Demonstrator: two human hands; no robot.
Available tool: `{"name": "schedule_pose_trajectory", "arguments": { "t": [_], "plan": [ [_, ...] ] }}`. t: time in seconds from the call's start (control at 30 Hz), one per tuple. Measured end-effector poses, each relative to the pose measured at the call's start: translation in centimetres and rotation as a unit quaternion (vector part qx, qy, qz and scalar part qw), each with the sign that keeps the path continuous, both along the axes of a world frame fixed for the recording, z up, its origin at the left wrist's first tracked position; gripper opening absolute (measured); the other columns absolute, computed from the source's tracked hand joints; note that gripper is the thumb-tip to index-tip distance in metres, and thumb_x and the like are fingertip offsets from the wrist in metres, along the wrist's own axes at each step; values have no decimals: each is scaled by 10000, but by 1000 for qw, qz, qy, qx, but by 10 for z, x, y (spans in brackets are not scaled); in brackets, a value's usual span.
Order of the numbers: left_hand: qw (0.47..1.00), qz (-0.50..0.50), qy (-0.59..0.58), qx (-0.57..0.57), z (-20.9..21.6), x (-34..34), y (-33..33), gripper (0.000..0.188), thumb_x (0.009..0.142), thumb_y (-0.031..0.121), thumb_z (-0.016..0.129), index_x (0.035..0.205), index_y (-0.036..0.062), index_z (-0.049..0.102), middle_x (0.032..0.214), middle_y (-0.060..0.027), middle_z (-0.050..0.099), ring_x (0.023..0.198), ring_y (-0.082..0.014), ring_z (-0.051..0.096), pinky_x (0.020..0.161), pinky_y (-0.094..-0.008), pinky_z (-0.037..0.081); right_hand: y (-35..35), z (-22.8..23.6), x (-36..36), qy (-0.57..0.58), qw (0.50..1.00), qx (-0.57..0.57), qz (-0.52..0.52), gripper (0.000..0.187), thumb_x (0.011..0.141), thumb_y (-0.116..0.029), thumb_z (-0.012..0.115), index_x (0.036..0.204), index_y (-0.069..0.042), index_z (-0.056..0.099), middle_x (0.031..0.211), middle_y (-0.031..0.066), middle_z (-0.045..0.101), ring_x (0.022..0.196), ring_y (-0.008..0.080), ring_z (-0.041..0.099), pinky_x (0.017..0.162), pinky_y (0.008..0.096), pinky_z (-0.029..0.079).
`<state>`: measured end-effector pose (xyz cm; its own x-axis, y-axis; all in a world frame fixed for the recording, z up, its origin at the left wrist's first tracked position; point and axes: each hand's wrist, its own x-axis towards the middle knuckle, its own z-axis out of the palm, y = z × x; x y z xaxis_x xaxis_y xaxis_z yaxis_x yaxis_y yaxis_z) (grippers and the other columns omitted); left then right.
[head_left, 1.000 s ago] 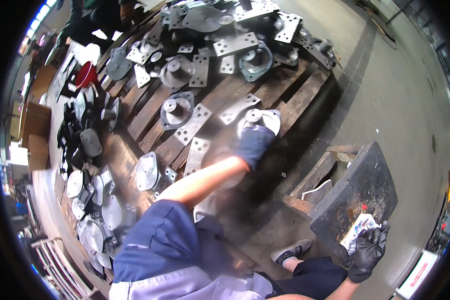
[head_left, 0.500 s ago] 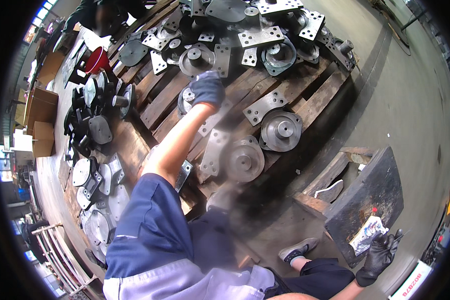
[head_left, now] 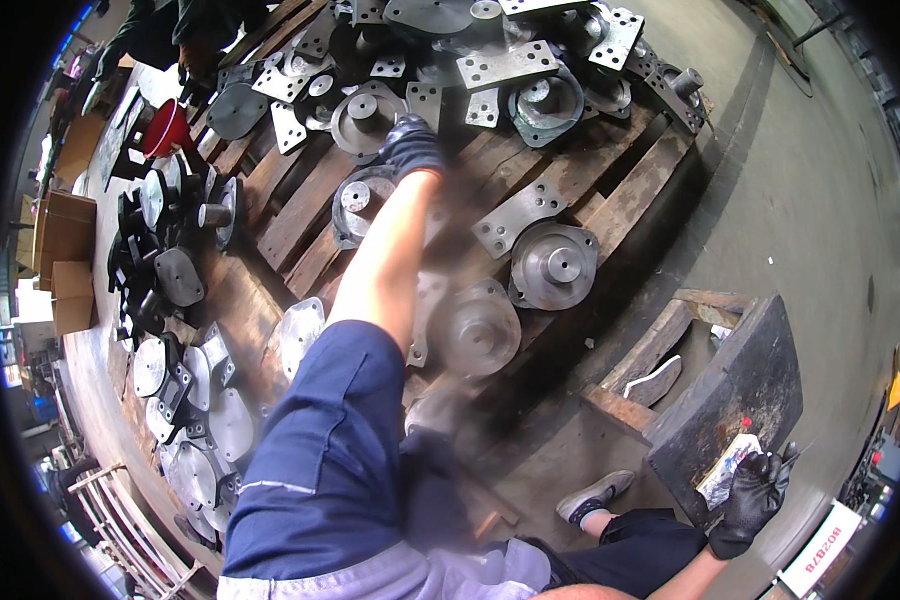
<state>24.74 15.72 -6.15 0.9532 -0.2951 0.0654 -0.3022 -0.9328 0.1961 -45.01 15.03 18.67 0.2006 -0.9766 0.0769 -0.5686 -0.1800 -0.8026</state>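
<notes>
My left hand (head_left: 411, 147), in a dark glove, reaches over the pallet with its fingers curled at a round metal flange (head_left: 348, 135) and the grey drilled plate (head_left: 425, 104) beside it. What its fingers hold, if anything, is hidden. Just below the wrist lies another flange with a raised boss (head_left: 357, 196). At the lower right, my right hand (head_left: 750, 497) wears a black glove and is closed round a thin stick (head_left: 806, 446) whose tip pokes out. Beside that hand, a white piece smeared with blue (head_left: 727, 468) lies on a dark stained board (head_left: 770, 375).
More flanges with drilled plates, one a whole flange (head_left: 554, 265), lie on the wooden pallet (head_left: 660, 170). Several metal parts (head_left: 198, 470) are heaped at left. A red bucket (head_left: 166, 130) and cardboard boxes (head_left: 68, 235) stand beyond. Another person's dark sleeve (head_left: 145, 35) shows at upper left.
My left hand has shifted slightly up toward the flange and drilled plate. The view has swung a little, moving the pallet parts left. My right hand stays by the board, holding the stick.
</notes>
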Motion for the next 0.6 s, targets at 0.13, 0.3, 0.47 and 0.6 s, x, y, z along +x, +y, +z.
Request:
{"name": "schedule_pose_trajectory", "arguments": {
  "t": [0.13,0.3,0.47,0.6],
  "plan": [
    [991,-117,37,59,86,-53,17,241,774,249,591,922,72,662,940,-162,662,907,-284,651,740,-372,533,7,16,-7,-446,875,185,-25,426,931,-49,363,1355,-29,321,808,29,372,767,160,413,924,381,411],
    [979,-192,48,-37,121,13,44,567,614,477,695,941,16,659,916,-213,642,881,-326,631,797,-355,498,7,22,-2,-497,840,212,-45,446,935,-29,351,1377,-32,288,783,23,424,768,134,463,947,365,407],
    [808,-210,355,-421,172,-13,84,562,723,316,684,1174,6,555,928,-75,633,798,-151,604,662,-256,501,11,28,-27,-519,820,225,-81,412,932,-55,376,1342,-29,349,761,22,352,768,166,415,968,420,373],
    [766,-142,391,-489,180,-65,127,514,773,340,653,1152,5,564,978,-58,626,827,-146,598,694,-258,499,15,26,-30,-542,809,226,-25,402,932,-63,385,1332,-32,373,751,22,350,757,165,403,949,409,378]
  ]
}}
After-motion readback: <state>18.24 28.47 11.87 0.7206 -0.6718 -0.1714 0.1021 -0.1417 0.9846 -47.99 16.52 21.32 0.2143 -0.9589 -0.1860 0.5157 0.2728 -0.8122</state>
